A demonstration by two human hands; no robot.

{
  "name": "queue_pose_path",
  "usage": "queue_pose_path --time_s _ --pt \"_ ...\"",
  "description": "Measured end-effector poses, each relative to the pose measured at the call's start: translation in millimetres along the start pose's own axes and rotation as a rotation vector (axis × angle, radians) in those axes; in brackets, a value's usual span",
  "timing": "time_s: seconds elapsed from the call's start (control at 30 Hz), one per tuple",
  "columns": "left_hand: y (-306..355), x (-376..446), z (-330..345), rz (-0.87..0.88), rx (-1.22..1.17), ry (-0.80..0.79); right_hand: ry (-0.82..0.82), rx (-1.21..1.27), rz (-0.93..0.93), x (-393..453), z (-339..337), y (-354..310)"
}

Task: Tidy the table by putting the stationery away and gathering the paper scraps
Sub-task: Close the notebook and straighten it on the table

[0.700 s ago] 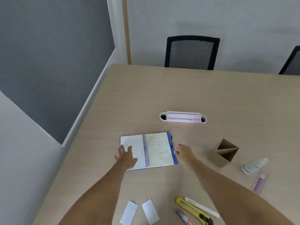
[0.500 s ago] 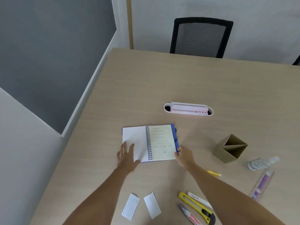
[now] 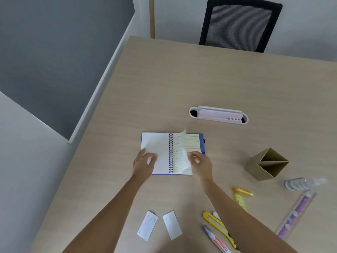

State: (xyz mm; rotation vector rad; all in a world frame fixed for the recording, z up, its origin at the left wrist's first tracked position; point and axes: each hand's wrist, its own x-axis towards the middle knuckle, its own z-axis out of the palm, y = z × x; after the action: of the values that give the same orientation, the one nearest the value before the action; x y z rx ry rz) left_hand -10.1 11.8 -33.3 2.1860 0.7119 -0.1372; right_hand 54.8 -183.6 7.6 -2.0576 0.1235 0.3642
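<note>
An open spiral notebook (image 3: pixel 160 145) with a blue cover lies in the middle of the table. My left hand (image 3: pixel 144 161) rests flat on its blank left page, fingers apart. My right hand (image 3: pixel 199 162) pinches a lined yellowish page (image 3: pixel 180 152), which is lifted and curling toward the spiral. Two white paper scraps (image 3: pixel 147 225) (image 3: pixel 172 227) lie near the front edge. A yellow utility knife (image 3: pixel 218 227), a marker (image 3: pixel 214 238), a white pen, a yellow correction tape (image 3: pixel 239 197) and a clear ruler (image 3: pixel 295 214) lie at the right front.
A brown cardboard pen holder (image 3: pixel 267 164) stands at the right, with a plastic bottle (image 3: pixel 302 183) lying beside it. A white and pink cable tray (image 3: pixel 218 115) is set into the wooden table (image 3: pixel 200 75). A black mesh chair (image 3: pixel 238 24) stands at the far side.
My right hand has taken hold of the notebook's right page and lifted it toward the spine. My left hand has slid further onto the left page. The view has tilted downward.
</note>
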Motion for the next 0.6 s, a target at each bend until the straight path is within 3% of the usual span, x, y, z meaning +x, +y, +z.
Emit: queue_pose_path --time_s 0.1,0.17,0.27,0.33,0.43,0.53,0.6 --pt "14 -1 -6 -0.138 -0.292 -0.003 -0.379 0.146 0.0 -12 14 -8" --pt "14 4 -4 -0.183 -0.324 -0.023 -0.493 0.181 0.008 -13 19 -5" --pt "6 14 3 -0.199 -0.241 -0.03 -0.524 0.235 0.065 -10 19 -1" --pt "11 10 1 -0.149 -0.18 0.014 -0.434 0.264 0.06 -7 17 4" --pt "12 6 -5 -0.14 -0.057 0.122 -0.239 -0.161 -0.18 0 4 27" --pt "0 4 -3 -0.14 0.215 0.217 -0.323 -0.648 -0.376 4 -8 59" --pt "-3 -3 2 0.037 0.415 0.24 -0.388 -0.773 -0.411 4 -9 75"
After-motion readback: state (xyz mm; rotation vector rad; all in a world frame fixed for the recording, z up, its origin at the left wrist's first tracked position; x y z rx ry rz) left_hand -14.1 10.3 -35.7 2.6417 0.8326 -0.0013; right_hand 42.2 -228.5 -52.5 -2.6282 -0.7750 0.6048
